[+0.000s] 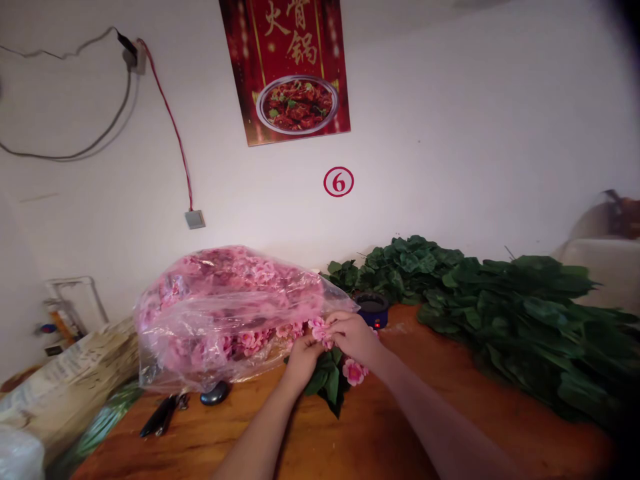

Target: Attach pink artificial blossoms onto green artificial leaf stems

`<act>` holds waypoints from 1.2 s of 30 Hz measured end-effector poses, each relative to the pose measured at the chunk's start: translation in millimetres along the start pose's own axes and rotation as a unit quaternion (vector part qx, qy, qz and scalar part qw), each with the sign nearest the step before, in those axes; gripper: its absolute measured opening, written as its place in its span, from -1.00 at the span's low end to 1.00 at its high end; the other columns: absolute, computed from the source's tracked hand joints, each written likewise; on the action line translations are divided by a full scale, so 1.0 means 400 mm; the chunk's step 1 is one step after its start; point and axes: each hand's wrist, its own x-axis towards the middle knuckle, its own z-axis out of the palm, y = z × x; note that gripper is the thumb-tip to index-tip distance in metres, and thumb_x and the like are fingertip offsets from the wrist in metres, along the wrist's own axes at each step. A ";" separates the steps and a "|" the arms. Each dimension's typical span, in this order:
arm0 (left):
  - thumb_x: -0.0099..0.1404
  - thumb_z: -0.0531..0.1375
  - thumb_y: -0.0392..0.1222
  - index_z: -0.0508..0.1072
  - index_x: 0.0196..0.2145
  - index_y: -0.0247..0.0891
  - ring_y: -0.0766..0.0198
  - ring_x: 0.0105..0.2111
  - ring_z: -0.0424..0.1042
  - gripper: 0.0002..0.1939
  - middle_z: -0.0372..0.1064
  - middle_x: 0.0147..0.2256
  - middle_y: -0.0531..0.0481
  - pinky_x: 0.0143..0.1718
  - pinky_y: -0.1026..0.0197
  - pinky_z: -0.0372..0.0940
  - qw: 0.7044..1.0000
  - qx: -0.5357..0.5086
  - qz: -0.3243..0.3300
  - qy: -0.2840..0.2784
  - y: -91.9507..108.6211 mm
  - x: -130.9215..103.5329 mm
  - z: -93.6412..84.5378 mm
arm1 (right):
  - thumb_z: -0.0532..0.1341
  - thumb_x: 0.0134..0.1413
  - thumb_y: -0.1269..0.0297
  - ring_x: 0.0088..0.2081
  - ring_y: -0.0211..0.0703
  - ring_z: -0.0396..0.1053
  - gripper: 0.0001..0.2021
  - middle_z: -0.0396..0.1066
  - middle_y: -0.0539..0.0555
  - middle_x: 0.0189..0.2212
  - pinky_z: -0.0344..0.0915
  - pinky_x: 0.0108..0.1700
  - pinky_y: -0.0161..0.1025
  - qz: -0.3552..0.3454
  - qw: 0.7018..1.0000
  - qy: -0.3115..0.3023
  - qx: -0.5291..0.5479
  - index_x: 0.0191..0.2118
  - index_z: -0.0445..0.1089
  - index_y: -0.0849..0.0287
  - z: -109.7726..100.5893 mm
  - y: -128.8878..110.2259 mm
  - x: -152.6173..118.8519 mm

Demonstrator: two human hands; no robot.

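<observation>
On the red food poster [286, 63], gold characters read 火 at left and 骨 above 锅 at right. A circled red "6" [339, 182] marks the white wall [450, 153]. Faint blue print on the sack [83, 377] may be lettering, too blurred to read.

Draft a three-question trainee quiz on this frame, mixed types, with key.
1. True or false: the pile of leaves lies to the right of the bag.
2. Fill in: the circled number on the wall is ___.
3. The left hand and right hand meet at: A) the poster; B) a pink flower; C) the switch.

Key: 1 true; 2 six; 3 B.
</observation>
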 end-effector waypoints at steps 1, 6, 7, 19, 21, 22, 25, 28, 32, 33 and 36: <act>-0.02 0.30 -0.12 0.47 -0.48 -0.36 0.37 -0.56 0.21 -0.77 0.35 -0.55 0.06 -0.48 0.32 0.07 1.000 0.002 0.003 0.000 0.003 -0.001 0.001 | 0.13 -0.13 0.55 -0.33 -0.21 0.40 -0.72 0.46 0.03 -0.35 0.33 -0.24 -0.25 0.008 1.000 0.012 0.011 -0.48 0.54 0.07 -0.001 0.003 0.002; -0.02 0.32 -0.03 0.34 -0.61 -0.34 0.46 -0.64 0.06 -0.67 0.12 -0.68 0.16 -0.56 0.35 -0.05 0.999 0.042 0.006 0.034 0.019 -0.006 0.007 | 0.27 -0.19 0.40 -0.40 -0.17 0.39 -0.93 0.46 0.07 -0.49 0.33 -0.32 -0.24 0.063 0.989 0.091 0.099 -0.56 0.50 0.15 -0.068 0.018 0.016; -0.01 0.32 -0.01 0.33 -0.62 -0.34 0.46 -0.65 0.05 -0.65 0.10 -0.69 0.17 -0.57 0.35 -0.06 0.998 0.048 0.005 0.039 0.020 -0.007 0.007 | 0.29 -0.20 0.36 -0.42 -0.17 0.39 -0.95 0.45 0.06 -0.50 0.32 -0.34 -0.25 0.079 0.984 0.106 0.116 -0.57 0.50 0.16 -0.092 0.025 0.017; 0.01 0.28 0.05 0.34 -0.63 -0.32 0.42 -0.63 0.08 -0.63 0.11 -0.68 0.14 -0.56 0.33 -0.05 0.996 0.084 0.018 0.024 0.010 -0.005 0.003 | 0.24 -0.21 0.20 -0.38 -0.01 0.43 -0.81 0.52 0.10 -0.48 0.26 -0.33 -0.21 0.308 0.894 0.297 -0.135 -0.49 0.55 0.16 -0.246 0.207 -0.031; 0.04 0.27 0.05 0.35 -0.61 -0.32 0.42 -0.62 0.09 -0.64 0.14 -0.67 0.14 -0.55 0.33 -0.05 0.996 0.089 0.018 0.021 0.010 -0.005 0.004 | 0.20 -0.18 0.23 -0.38 -0.03 0.42 -0.82 0.52 0.09 -0.48 0.24 -0.33 -0.22 0.303 0.893 0.276 -0.184 -0.52 0.55 0.14 -0.242 0.212 -0.033; 0.05 0.26 0.05 0.36 -0.60 -0.32 0.41 -0.61 0.10 -0.64 0.14 -0.66 0.14 -0.54 0.33 -0.05 0.995 0.092 0.019 0.020 0.010 -0.006 0.004 | 0.19 -0.16 0.25 -0.37 -0.04 0.42 -0.82 0.52 0.08 -0.47 0.24 -0.33 -0.23 0.299 0.894 0.269 -0.195 -0.52 0.55 0.14 -0.239 0.211 -0.033; 0.06 0.26 0.03 0.34 -0.60 -0.32 0.42 -0.61 0.08 -0.65 0.12 -0.66 0.15 -0.54 0.33 -0.05 0.995 0.098 0.023 0.021 0.012 -0.008 0.008 | 0.19 -0.15 0.26 -0.39 -0.07 0.42 -0.82 0.52 0.08 -0.48 0.23 -0.37 -0.27 0.288 0.899 0.257 -0.208 -0.51 0.55 0.14 -0.233 0.207 -0.030; 0.04 0.27 0.02 0.32 -0.63 -0.32 0.43 -0.61 0.06 -0.64 0.09 -0.67 0.16 -0.54 0.34 -0.06 0.995 0.093 0.023 0.018 0.017 -0.011 0.013 | 0.18 -0.12 0.25 -0.41 -0.11 0.41 -0.80 0.50 0.08 -0.51 0.23 -0.38 -0.29 0.274 0.906 0.239 -0.215 -0.55 0.54 0.14 -0.227 0.207 -0.025; 0.05 0.26 0.00 0.34 -0.62 -0.32 0.43 -0.62 0.05 -0.66 0.08 -0.68 0.16 -0.55 0.34 -0.07 0.995 0.092 0.019 0.015 0.020 -0.012 0.016 | 0.16 -0.09 0.29 -0.42 -0.14 0.40 -0.80 0.50 0.06 -0.49 0.25 -0.35 -0.29 0.259 0.912 0.217 -0.232 -0.55 0.53 0.14 -0.215 0.224 -0.022; 0.05 0.26 0.00 0.34 -0.62 -0.32 0.43 -0.62 0.04 -0.67 0.08 -0.68 0.16 -0.55 0.34 -0.08 0.995 0.093 0.018 0.016 0.019 -0.011 0.016 | 0.16 -0.09 0.31 -0.42 -0.14 0.40 -0.80 0.50 0.06 -0.48 0.25 -0.34 -0.28 0.256 0.912 0.214 -0.238 -0.55 0.53 0.15 -0.213 0.231 -0.023; 0.05 0.26 0.01 0.32 -0.63 -0.31 0.44 -0.63 0.03 -0.65 0.05 -0.68 0.17 -0.55 0.33 -0.09 0.995 0.097 0.024 0.016 0.013 -0.009 0.013 | 0.15 -0.10 0.34 -0.41 -0.13 0.40 -0.81 0.49 0.07 -0.47 0.26 -0.33 -0.27 0.252 0.913 0.207 -0.245 -0.54 0.52 0.16 -0.206 0.246 -0.025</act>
